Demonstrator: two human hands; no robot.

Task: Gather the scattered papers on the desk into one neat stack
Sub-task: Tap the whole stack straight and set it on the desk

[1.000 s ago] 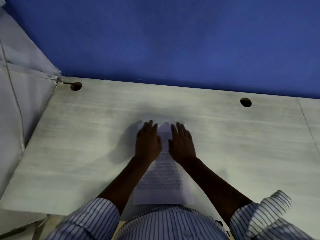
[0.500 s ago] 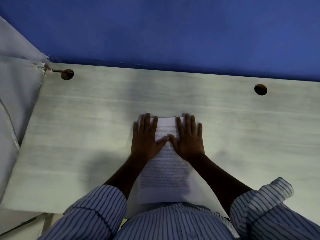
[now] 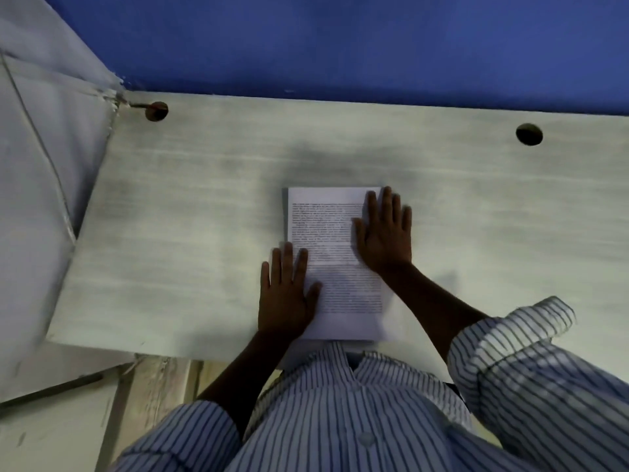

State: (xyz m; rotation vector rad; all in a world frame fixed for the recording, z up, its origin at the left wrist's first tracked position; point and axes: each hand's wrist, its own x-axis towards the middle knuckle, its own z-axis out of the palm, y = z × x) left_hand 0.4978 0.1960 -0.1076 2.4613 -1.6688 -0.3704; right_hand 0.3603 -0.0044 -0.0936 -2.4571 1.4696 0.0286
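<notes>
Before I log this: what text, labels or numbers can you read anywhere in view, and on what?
Top sheet of the paper stack: rows of dark printed text, too blurred to read a word.
Desk, blue wall, striped shirt: no text, label or number visible.

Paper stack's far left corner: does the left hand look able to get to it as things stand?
Probably yes. The left hand lies flat on the left edge of the paper stack, with only bare paper ahead; the right hand presses the right side.
</notes>
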